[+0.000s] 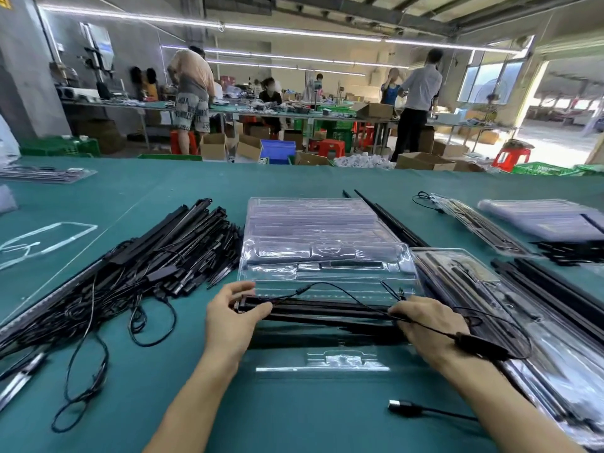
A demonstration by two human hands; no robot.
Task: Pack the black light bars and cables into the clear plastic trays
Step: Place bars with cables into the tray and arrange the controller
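Pinching each end of 2 slim black light bars (327, 310), left hand (233, 317) w/ right hand (425, 325) levels them over clear plastic tray (327, 266) at 12 o'clock, prob. to seat flat, thin black cable (327, 289) looped clear.

On the table (196, 403), a stack of clear trays (313, 230) lies centre, behind the near tray (327, 289). A heap of light bars and cables (147, 266) lies left. Filled trays (523, 305) lie right; further trays (539, 220) lie behind those. A loose connector (405, 407) lies nearest, right of centre.
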